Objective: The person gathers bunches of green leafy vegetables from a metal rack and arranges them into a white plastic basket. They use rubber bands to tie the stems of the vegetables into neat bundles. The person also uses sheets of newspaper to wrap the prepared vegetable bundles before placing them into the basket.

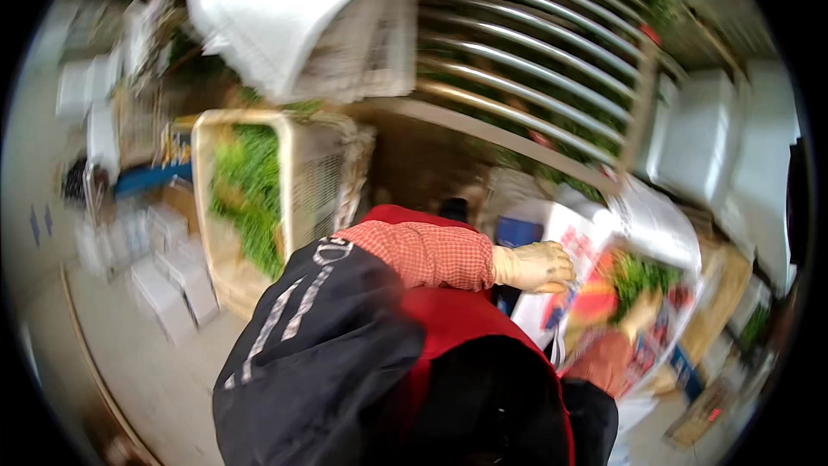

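My left hand (535, 266), in a cream glove below a red checked sleeve, rests with curled fingers at the edge of a white printed bag or lined box (540, 320). Whether it grips that edge cannot be told. My right hand (640, 316), also gloved, reaches inside and touches a bunch of leafy greens (637, 278); blur hides its fingers. Red and orange printed material lines the inside beside the greens. To the left, a large cream plastic crate (288, 188) lies tipped towards me with feathery green plants (242, 194) in it.
A rack of metal bars (537, 55) stands ahead with greenery beneath. White sheeting (259, 13) hangs at the upper left. White foam boxes (171, 291) sit on the floor at left. A scale with a lit red display (713, 414) is at the lower right.
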Demonstrator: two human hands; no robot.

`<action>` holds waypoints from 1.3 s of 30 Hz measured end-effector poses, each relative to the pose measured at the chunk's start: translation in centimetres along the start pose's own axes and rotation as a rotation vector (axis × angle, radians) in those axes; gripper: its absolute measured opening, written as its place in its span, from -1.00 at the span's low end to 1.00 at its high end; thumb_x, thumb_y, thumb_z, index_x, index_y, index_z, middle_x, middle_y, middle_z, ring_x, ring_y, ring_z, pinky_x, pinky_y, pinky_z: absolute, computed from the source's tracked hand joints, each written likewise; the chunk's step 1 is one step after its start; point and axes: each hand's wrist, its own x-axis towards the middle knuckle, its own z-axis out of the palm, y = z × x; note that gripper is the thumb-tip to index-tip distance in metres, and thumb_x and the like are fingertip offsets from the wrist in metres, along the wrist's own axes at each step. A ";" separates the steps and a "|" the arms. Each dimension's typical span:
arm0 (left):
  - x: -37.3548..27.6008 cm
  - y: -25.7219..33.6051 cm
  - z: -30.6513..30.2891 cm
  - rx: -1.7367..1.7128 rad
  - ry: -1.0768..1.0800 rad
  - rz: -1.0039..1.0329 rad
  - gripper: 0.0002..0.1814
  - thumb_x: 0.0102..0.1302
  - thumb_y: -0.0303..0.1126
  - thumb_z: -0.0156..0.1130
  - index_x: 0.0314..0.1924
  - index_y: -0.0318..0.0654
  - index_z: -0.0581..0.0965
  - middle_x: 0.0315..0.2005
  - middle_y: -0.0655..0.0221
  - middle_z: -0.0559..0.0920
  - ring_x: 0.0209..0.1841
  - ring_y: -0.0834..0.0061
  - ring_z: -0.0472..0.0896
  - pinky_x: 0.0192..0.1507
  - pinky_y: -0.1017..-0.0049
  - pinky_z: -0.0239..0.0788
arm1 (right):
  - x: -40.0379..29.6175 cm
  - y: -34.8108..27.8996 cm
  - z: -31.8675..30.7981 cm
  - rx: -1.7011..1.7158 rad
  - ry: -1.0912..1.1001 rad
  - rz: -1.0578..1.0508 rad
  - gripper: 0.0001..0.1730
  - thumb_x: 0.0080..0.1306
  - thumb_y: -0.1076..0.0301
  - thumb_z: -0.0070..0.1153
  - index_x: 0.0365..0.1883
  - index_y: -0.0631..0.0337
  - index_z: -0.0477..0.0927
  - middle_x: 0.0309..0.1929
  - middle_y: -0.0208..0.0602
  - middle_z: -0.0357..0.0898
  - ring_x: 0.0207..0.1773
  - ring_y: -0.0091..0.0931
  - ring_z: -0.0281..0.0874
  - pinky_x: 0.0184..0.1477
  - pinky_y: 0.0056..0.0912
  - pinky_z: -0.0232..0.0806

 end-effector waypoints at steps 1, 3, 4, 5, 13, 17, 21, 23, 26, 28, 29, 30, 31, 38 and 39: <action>-3.4 -0.4 -2.7 0.048 0.060 -0.181 -0.69 0.20 -0.26 0.21 -0.15 -0.33 0.55 -0.23 0.20 0.62 -0.12 0.21 0.56 0.01 0.30 0.32 | 0.2 -3.7 1.0 -0.018 0.087 0.033 -0.60 0.37 0.28 0.03 0.14 0.24 0.50 0.03 -0.10 0.59 0.01 -0.32 0.56 0.05 -0.41 0.39; -10.2 -0.6 -4.7 0.191 0.355 -0.341 -0.67 0.24 -0.27 0.18 -0.08 -0.32 0.55 -0.22 0.18 0.63 -0.13 0.19 0.57 -0.03 0.28 0.36 | 0.9 -13.5 -0.4 0.281 -0.024 0.001 -0.60 0.37 0.34 0.03 0.15 0.27 0.48 0.00 -0.14 0.60 -0.02 -0.37 0.56 0.04 -0.43 0.38; -12.4 -0.5 -6.0 0.222 0.430 -0.408 -0.68 0.24 -0.27 0.18 -0.08 -0.31 0.55 -0.21 0.18 0.63 -0.12 0.19 0.57 -0.04 0.27 0.37 | 0.8 -17.4 0.0 0.428 -0.095 -0.035 -0.60 0.37 0.37 0.03 0.15 0.28 0.48 0.01 -0.15 0.60 -0.02 -0.40 0.55 0.05 -0.43 0.37; -14.8 -0.1 -7.4 0.251 0.504 -0.479 -0.69 0.25 -0.26 0.17 -0.09 -0.30 0.56 -0.20 0.18 0.63 -0.12 0.18 0.57 -0.05 0.26 0.38 | 0.4 -21.9 1.0 0.572 -0.176 -0.068 -0.60 0.36 0.39 0.04 0.16 0.29 0.47 0.01 -0.17 0.59 -0.02 -0.43 0.54 0.06 -0.44 0.36; -34.7 9.0 -13.1 0.299 1.123 -0.818 -0.75 0.24 -0.34 0.17 -0.11 -0.27 0.57 -0.18 0.17 0.64 -0.10 0.12 0.59 -0.05 0.28 0.43 | -22.3 -56.4 4.8 0.498 -0.789 -1.307 -0.52 0.15 0.54 0.16 0.09 0.21 0.53 0.01 -0.11 0.58 0.06 -0.23 0.53 0.11 -0.28 0.35; -48.7 12.0 -12.0 0.296 1.522 -1.115 -0.71 0.21 -0.36 0.19 -0.07 -0.26 0.57 -0.14 0.16 0.64 -0.06 0.17 0.59 0.01 0.33 0.42 | -37.4 -65.9 7.8 0.531 -1.053 -1.537 -0.55 0.12 0.48 0.21 0.04 0.19 0.55 -0.08 -0.10 0.61 -0.03 -0.25 0.59 0.01 -0.26 0.40; -62.5 13.7 -11.7 0.485 1.740 -1.447 -0.57 0.26 -0.34 0.21 0.11 -0.30 0.48 0.08 0.12 0.54 0.16 0.17 0.48 0.22 0.31 0.28 | -51.5 -70.7 15.1 0.455 -1.455 -1.374 -0.62 0.17 0.37 0.20 -0.02 0.24 0.58 -0.29 -0.17 0.68 -0.24 -0.39 0.65 -0.15 -0.41 0.45; -67.4 13.1 -13.4 0.352 1.780 -1.630 -0.42 0.28 -0.26 0.23 0.26 -0.27 0.34 0.24 0.11 0.39 0.28 0.14 0.33 0.33 0.25 0.16 | -56.8 -72.4 19.5 0.367 -1.584 -1.218 -0.58 0.18 0.36 0.23 0.02 0.26 0.57 -0.31 -0.17 0.68 -0.32 -0.44 0.62 -0.21 -0.45 0.44; -74.9 11.9 -16.2 0.400 1.826 -1.618 -0.32 0.28 -0.15 0.23 0.30 -0.34 0.27 0.29 0.02 0.30 0.31 0.12 0.28 0.35 0.24 0.11 | -63.6 -74.8 22.5 0.281 -1.662 -0.909 -0.53 0.25 0.36 0.20 0.10 0.39 0.49 -0.40 -0.24 0.63 -0.47 -0.56 0.50 -0.39 -0.50 0.36; -77.5 10.9 -19.0 0.406 1.738 -1.675 -0.16 0.24 -0.05 0.26 0.37 -0.31 0.14 0.34 0.03 0.21 0.36 0.10 0.21 0.37 0.16 0.06 | -66.2 -75.7 25.0 0.265 -1.494 -0.958 -0.61 0.28 0.39 0.19 0.04 0.39 0.52 -0.46 -0.33 0.61 -0.56 -0.60 0.44 -0.48 -0.58 0.32; -78.4 10.3 -20.4 0.415 1.712 -1.683 -0.11 0.22 -0.02 0.27 0.39 -0.30 0.09 0.36 0.03 0.18 0.38 0.09 0.17 0.38 0.13 0.02 | -67.0 -75.5 26.5 0.289 -1.462 -0.960 -0.66 0.28 0.39 0.18 -0.01 0.37 0.55 -0.47 -0.33 0.61 -0.56 -0.60 0.45 -0.49 -0.57 0.32; -79.5 9.4 -21.2 0.487 1.664 -1.683 -0.06 0.19 0.03 0.29 0.40 -0.26 0.07 0.38 0.02 0.13 0.40 0.09 0.12 0.40 0.10 -0.03 | -68.1 -75.5 27.3 0.312 -1.436 -0.962 -0.70 0.29 0.39 0.18 -0.06 0.36 0.57 -0.48 -0.33 0.61 -0.56 -0.60 0.46 -0.50 -0.56 0.33; -80.4 8.6 -21.8 0.560 1.616 -1.684 -0.02 0.16 0.07 0.30 0.41 -0.23 0.05 0.39 0.02 0.09 0.43 0.08 0.06 0.41 0.08 -0.08 | -69.1 -75.4 27.9 0.335 -1.413 -0.967 -0.74 0.29 0.40 0.18 -0.10 0.35 0.60 -0.48 -0.33 0.61 -0.56 -0.60 0.47 -0.51 -0.55 0.34; -80.3 6.5 -22.0 0.813 1.298 -1.716 -0.16 0.02 0.20 0.35 0.14 -0.28 0.41 0.33 0.01 0.22 0.41 0.02 0.08 0.38 -0.06 -0.18 | -69.7 -75.2 27.3 0.476 -1.404 -0.754 -0.85 0.28 0.42 0.15 -0.23 0.29 0.65 -0.48 -0.35 0.65 -0.51 -0.62 0.53 -0.46 -0.57 0.37; -80.0 6.4 -21.6 0.819 1.273 -1.686 -0.15 0.00 0.22 0.35 0.12 -0.28 0.42 0.33 0.03 0.23 0.42 0.04 0.06 0.39 -0.07 -0.22 | -69.5 -75.0 27.2 0.509 -1.394 -0.736 -0.83 0.27 0.42 0.15 -0.22 0.29 0.66 -0.48 -0.33 0.66 -0.50 -0.62 0.54 -0.44 -0.55 0.36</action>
